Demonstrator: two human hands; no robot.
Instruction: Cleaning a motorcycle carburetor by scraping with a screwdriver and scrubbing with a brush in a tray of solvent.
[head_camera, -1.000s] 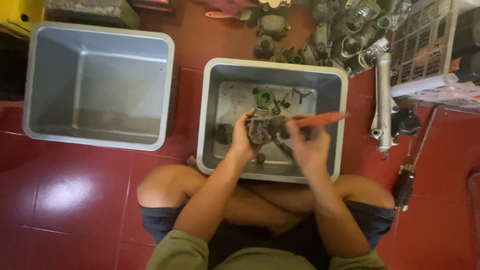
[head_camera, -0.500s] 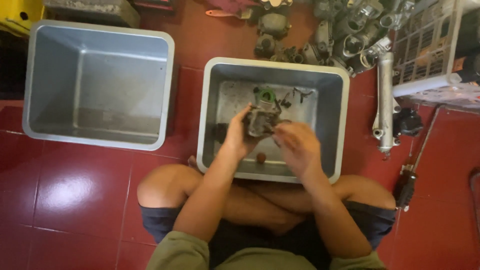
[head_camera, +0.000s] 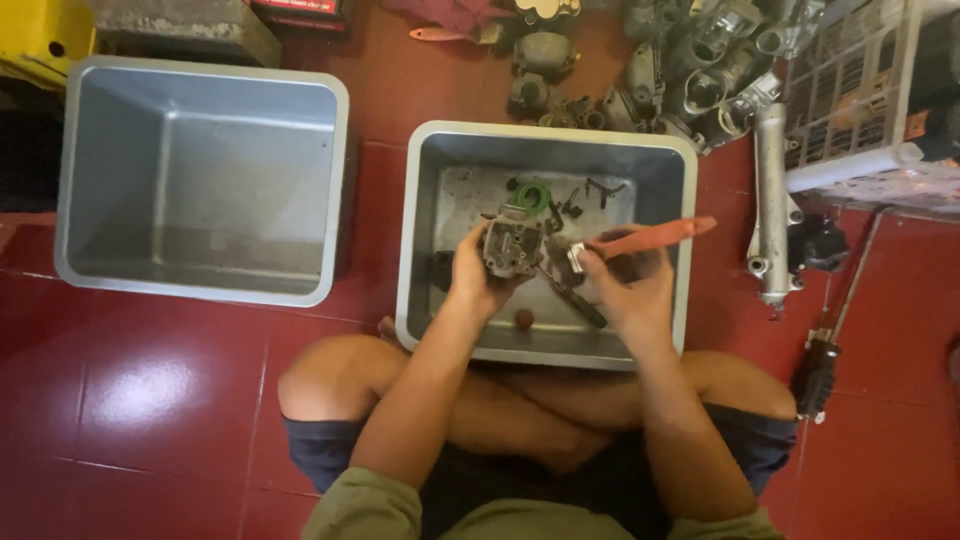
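I sit cross-legged on a red tiled floor over a grey metal tub (head_camera: 430, 250). My left hand (head_camera: 472, 276) grips a small grey carburetor-like engine part (head_camera: 512, 240) above the tub's middle. My right hand (head_camera: 628, 285) holds a brush with an orange-red handle (head_camera: 650, 237); its bristle end touches the part's right side. Small dark parts and a green ring (head_camera: 533, 193) lie on the tub's bottom behind the part. A small round reddish piece (head_camera: 523, 319) lies near the tub's front.
A second, larger grey tub (head_camera: 200, 180) stands at the left. Several metal engine parts (head_camera: 650, 70) crowd the floor behind the tub. A silver tube-like part (head_camera: 771, 200) and a dark-handled tool (head_camera: 820, 370) lie at the right, beside a white wire basket (head_camera: 860, 100).
The orange-handled brush, hidden under my right hand half a second ago, points out to the right again. My right hand has shifted slightly right; the left keeps holding the part.
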